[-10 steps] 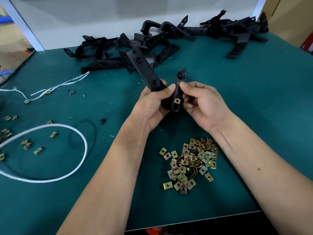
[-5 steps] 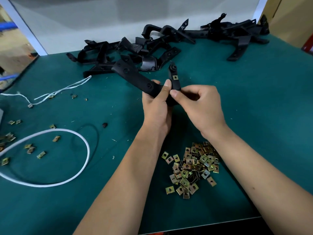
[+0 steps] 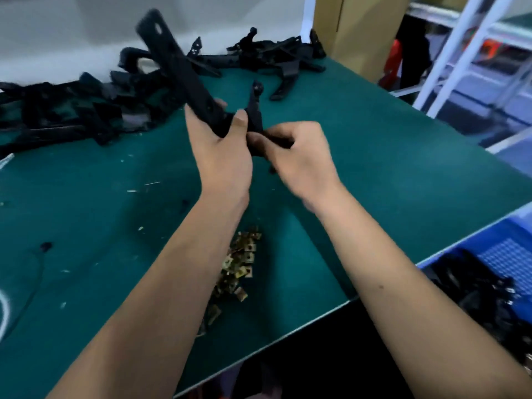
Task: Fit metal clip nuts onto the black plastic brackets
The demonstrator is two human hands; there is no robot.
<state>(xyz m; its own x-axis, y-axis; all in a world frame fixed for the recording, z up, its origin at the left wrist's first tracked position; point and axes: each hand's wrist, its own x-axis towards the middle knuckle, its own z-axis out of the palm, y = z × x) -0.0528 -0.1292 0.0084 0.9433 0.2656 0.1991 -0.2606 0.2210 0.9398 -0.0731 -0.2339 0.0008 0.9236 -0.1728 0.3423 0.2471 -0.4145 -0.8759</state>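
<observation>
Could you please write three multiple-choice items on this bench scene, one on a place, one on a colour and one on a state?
1. Where does the pile of clip nuts lie?
A. On the table between the forearms
B. In the blue crate
C. On the heap of brackets

2. What colour is the table top?
A. White
B. Dark green
C. Orange

3. How is the bracket being handled?
A. It lies untouched on the table
B. Only one hand touches it
C. Both hands grip it, lifted off the table

Answers:
1. A, the brass-coloured nuts sit on the table surface, partly hidden by the left forearm.
2. B, the mat is dark green out to its edge.
3. C, the left hand grips the long arm of the bracket and the right hand pinches its lower end, above the table.
</observation>
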